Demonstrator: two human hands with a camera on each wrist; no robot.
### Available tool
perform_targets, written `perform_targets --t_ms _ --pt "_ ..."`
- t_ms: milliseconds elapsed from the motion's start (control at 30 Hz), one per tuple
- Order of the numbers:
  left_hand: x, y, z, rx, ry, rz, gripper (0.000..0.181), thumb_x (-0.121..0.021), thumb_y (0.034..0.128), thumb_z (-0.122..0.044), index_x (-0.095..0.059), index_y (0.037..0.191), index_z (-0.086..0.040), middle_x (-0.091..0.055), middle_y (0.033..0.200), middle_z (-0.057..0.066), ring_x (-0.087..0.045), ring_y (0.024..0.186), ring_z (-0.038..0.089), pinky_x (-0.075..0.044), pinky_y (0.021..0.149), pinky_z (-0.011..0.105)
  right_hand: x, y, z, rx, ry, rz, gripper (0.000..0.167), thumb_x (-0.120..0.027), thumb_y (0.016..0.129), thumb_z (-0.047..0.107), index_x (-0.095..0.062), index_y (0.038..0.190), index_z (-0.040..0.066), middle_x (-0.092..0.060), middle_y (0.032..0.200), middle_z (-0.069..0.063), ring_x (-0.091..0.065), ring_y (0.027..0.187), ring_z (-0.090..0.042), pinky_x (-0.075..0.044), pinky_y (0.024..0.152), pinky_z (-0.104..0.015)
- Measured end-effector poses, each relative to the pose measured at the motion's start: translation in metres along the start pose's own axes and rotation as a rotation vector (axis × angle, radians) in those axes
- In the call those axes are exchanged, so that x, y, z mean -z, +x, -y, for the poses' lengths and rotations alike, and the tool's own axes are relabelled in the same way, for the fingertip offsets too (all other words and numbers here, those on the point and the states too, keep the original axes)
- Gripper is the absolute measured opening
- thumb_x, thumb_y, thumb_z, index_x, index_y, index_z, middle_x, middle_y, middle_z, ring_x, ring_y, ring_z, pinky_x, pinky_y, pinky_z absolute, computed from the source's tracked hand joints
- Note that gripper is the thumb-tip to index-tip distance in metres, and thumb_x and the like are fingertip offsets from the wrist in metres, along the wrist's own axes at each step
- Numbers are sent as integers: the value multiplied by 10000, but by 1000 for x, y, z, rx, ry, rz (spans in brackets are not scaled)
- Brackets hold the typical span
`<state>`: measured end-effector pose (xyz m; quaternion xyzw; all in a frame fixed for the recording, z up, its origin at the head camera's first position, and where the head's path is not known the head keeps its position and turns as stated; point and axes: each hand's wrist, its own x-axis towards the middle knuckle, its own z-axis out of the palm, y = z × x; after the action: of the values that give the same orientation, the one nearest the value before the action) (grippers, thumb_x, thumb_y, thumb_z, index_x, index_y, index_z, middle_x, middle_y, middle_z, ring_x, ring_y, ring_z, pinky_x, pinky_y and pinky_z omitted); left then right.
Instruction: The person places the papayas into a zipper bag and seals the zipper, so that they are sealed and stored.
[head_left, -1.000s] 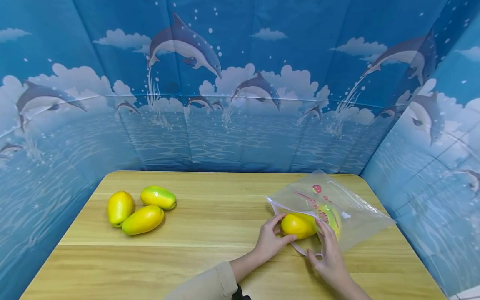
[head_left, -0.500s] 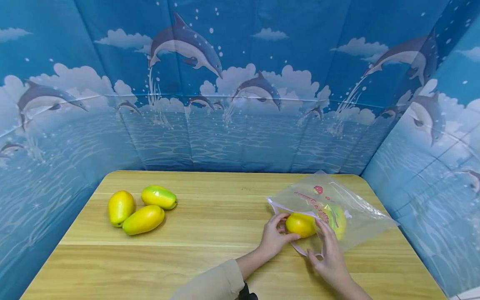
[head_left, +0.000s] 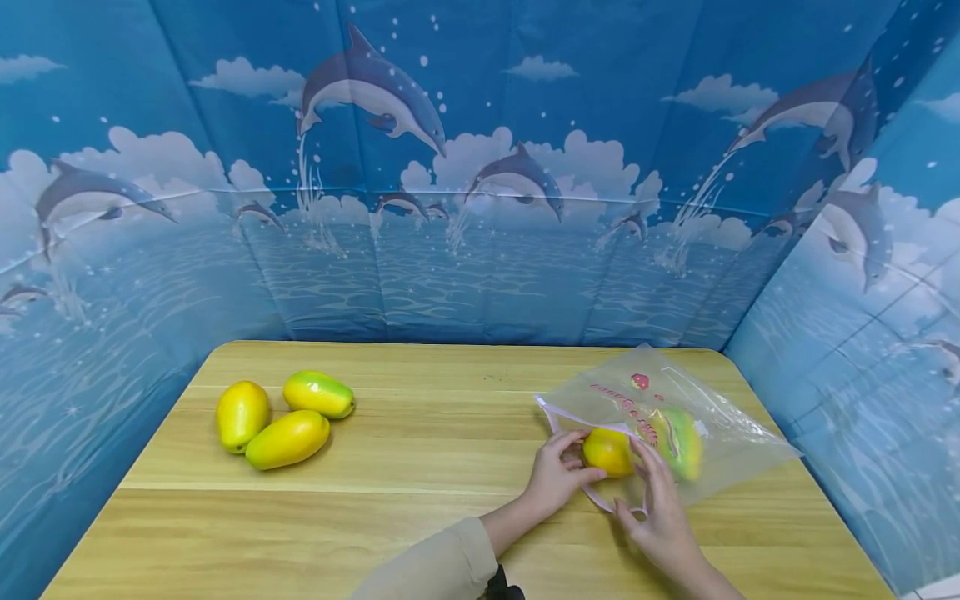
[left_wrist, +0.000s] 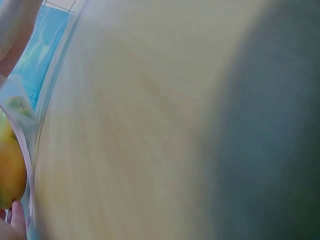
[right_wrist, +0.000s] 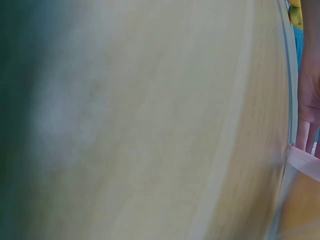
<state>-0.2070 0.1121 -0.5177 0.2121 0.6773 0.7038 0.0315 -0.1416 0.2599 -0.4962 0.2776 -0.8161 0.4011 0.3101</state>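
In the head view my left hand (head_left: 555, 475) grips the near end of a yellow mango (head_left: 608, 452) at the mouth of a clear printed zip bag (head_left: 720, 425). The mango's far part is under the film. Deeper in the bag, a blurred yellow-green mango (head_left: 681, 446) shows through. My right hand (head_left: 660, 517) holds the bag's pink-edged mouth, fingers on the upper lip and thumb lower down. In the left wrist view the mango (left_wrist: 11, 172) sits by the pink edge, a fingertip (left_wrist: 18, 215) at its end. In the right wrist view the pink edge (right_wrist: 305, 162) crosses near fingers.
Three more yellow-green mangoes lie together at the table's left: one upright (head_left: 243, 417), one behind (head_left: 318, 394) and one in front (head_left: 288, 440). The wooden table (head_left: 420, 417) meets a blue dolphin curtain (head_left: 480, 275) at its back and sides.
My left hand has moved right, sliding the mango farther into the bag. The yellow-green mango inside has shifted right too. My right hand stays in place at the bag's mouth.
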Motion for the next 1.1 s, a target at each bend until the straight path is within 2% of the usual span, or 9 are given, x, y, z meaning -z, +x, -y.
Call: perform_targets --t_ms 133,300,633,900,1100 --pt "-3 2 2 0 -2 -27 511 -765 690 -17 -570 1158 45 -553 1142 137 -582 990 215 -532 783 227 0 0 0 8 3 -4 977 -634 402 -305 -279 1306 -190 -308 1300 -356 -264 1312 -140 -293 1043 -152" --pt "-8 5 2 20 25 -42 523 -771 686 -29 -571 1165 28 -558 1137 109 -575 1006 184 -525 785 204 -1 1 0 6 3 -4 1007 -643 374 -332 -283 1303 -190 -318 1297 -349 -269 1310 -131 -299 1038 -147" --pt "-17 10 6 23 71 -65 520 -780 679 -44 -579 1156 7 -548 1119 69 -571 982 149 -516 774 171 0 1 -1 17 -10 -5 973 -621 398 -290 -279 1304 -191 -318 1290 -356 -294 1294 -161 -318 1028 -151" --pt "-18 9 7 -7 82 -63 505 -775 689 -43 -576 1149 17 -544 1118 98 -577 980 177 -527 772 196 0 0 -1 -5 17 10 973 -620 399 -314 -266 1298 -206 -299 1277 -380 -256 1311 -130 -297 1037 -140" --pt "-16 8 6 2 74 -50 525 -772 696 -58 -566 1176 -5 -543 1150 101 -574 1005 194 -523 779 193 -1 -2 -4 -27 37 15 933 -629 411 -339 -260 1262 -246 -295 1221 -427 -238 1307 -84 -291 1037 -132"
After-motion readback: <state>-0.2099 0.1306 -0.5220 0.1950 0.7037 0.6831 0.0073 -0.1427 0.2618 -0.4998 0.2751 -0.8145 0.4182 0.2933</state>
